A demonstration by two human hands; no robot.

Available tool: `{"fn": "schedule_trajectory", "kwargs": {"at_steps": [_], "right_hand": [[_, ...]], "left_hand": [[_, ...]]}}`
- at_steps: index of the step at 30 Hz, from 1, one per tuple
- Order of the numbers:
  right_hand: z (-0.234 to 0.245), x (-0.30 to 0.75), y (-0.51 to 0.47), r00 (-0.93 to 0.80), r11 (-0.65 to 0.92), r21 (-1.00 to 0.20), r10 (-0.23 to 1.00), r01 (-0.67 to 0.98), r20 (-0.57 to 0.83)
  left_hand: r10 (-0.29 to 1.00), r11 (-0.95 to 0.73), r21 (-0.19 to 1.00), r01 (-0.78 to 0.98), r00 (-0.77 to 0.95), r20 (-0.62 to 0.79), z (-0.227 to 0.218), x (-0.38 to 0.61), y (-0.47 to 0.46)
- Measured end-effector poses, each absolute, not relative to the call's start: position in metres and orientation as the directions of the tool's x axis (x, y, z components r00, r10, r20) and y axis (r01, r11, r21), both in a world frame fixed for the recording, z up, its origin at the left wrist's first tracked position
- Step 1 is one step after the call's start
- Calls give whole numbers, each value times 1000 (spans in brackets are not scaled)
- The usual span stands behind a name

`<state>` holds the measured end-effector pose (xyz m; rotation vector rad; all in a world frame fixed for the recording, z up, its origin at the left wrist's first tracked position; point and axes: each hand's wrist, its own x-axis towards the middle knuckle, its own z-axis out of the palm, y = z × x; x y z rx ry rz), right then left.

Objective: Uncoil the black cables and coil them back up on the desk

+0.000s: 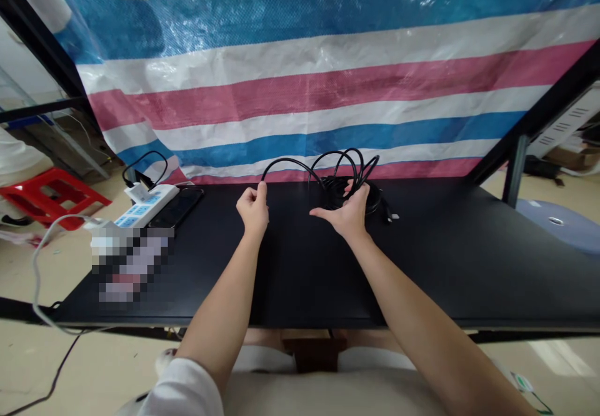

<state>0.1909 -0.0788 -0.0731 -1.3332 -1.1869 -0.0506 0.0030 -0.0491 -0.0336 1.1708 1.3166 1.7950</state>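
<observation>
I can read no words, brands, numbers or signs from here, and any print on the white power strip (147, 207) at my left is too small to make out.

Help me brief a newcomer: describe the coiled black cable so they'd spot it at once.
Find the black tabletop before the striped sheet. Near its back edge, the coiled black cable lies at the right hand, one stretch arching to the left hand. Unlike the black cord looping by the white power strip, it is heaped in many coils.
</observation>
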Motion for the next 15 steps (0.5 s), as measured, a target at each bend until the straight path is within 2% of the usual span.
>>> {"fn": "schedule_trajectory", "kwargs": {"at_steps": [3, 6, 9, 11, 15], "right_hand": [[-67, 187, -78, 603, 302, -770, 487, 562, 631], [-59, 189, -79, 650, 346, -890, 611, 296, 453], [-50, 192, -82, 544, 346, -938, 794, -38, 271], [-47, 192, -85, 429, 327, -923, 877, -203, 217], [-43, 189, -89, 247, 284, -897, 947, -338, 207]], "left_hand": [[868, -333, 943, 14, -386, 312, -34, 5, -51], [892, -316, 948, -38, -351, 283, -34, 4, -50], [964, -233, 964, -127, -164, 211, -35, 4, -49], [988, -149, 972, -180, 5, 152, -37, 7, -48], [969, 22, 953, -302, 242, 54, -41, 14, -50]]}}
